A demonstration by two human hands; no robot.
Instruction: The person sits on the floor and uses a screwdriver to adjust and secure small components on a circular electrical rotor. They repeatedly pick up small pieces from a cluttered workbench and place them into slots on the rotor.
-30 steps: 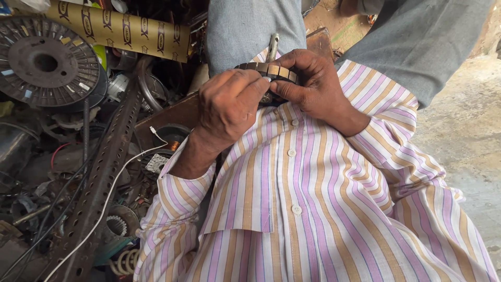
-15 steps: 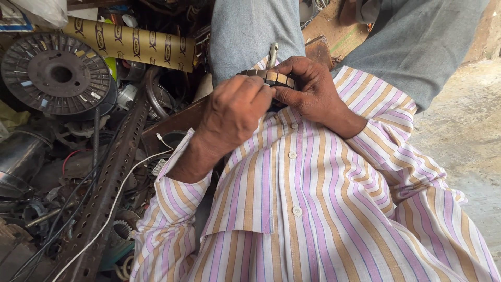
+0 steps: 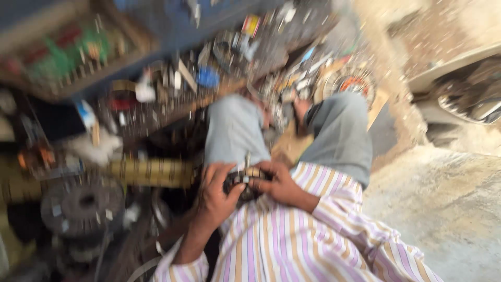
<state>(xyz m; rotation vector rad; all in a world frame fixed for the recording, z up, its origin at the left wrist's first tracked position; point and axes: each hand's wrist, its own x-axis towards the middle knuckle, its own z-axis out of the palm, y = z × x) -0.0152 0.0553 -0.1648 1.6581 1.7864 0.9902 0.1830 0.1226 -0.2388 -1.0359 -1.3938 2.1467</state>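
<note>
The view is blurred by camera motion. My left hand [image 3: 218, 194] and my right hand [image 3: 279, 184] both grip a small dark round metal part [image 3: 244, 183] with a pale banded rim, held against my lap. A thin metal rod [image 3: 247, 159] sticks up from it between my hands. My sleeves and shirt are striped in pink, purple and tan. My knees in grey trousers [image 3: 334, 130] rise beyond the hands.
A yellowish patterned roll [image 3: 148, 172] lies left of my hands, with a dark round slotted disc [image 3: 83, 203] below it. Cluttered small parts and scrap fill the upper area around a wooden ledge. Bare concrete floor [image 3: 443, 203] lies to the right.
The camera has swung upward, so the hands sit lower in view and the cluttered workshop beyond the knees shows. Both hands keep their grip on the round part.
</note>
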